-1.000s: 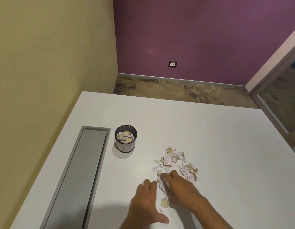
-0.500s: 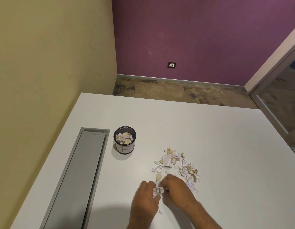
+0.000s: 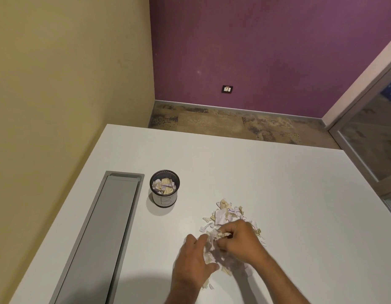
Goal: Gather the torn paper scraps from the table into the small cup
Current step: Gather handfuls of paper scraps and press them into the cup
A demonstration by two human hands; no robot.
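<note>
A pile of torn paper scraps [image 3: 225,213], white and cream, lies on the white table [image 3: 277,194] near its front middle. A small black mesh cup [image 3: 164,188] with a white label stands to the pile's left and holds several scraps. My right hand [image 3: 240,242] rests on the near part of the pile, fingers curled and pinching scraps. My left hand [image 3: 194,260] lies flat beside it with fingers spread, cupping scraps against the right hand. A few loose scraps [image 3: 208,286] lie near my left wrist.
A long grey cable-tray lid [image 3: 98,238] is set into the table along its left side, beside the cup. A yellow wall runs on the left, a purple wall behind, and a glass door [image 3: 370,145] on the right.
Both hands have drawn together over the near edge of the pile. The right hand has moved a little farther into the scraps and closed its fingers on some.
</note>
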